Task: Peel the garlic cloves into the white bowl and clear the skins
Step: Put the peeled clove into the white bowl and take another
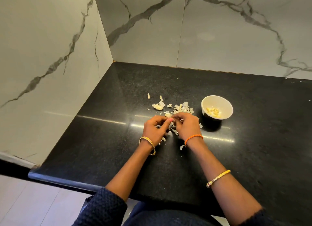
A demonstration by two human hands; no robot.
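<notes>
While both hands meet over the black countertop (104, 141), the item in work is a single garlic clove (170, 120), almost wholly hidden between the fingertips, so its long axis cannot be told. Left hand (154, 129): fingers curled inward, thumb and forefinger pinching at the clove from the left side. Right hand (184, 124): fingers likewise curled, pinching the same spot from the right; a thin pale sliver, probably a strip of skin or stem, sticks out beyond its fingertips toward the right. White bowl (226, 105): stands on the counter to the right of and a little beyond the hands, near them but apart, holding several peeled cloves (213, 111) on its floor. Right hand is plainly the nearer to the bowl; judged from this, the drop of a finished clove would go rightward and slightly away from the body, with the right hand carrying. Loose skins (181, 108): scattered in a papery heap just beyond the fingertips, between hands and bowl, with more scraps under and beside the wrists. Remnant of garlic bulb (158, 105): lies to the left of the heap, beyond the left hand, which is the nearer to it for fetching further cloves. Skins not yet cleared; peeling judged to be partway done.
</notes>
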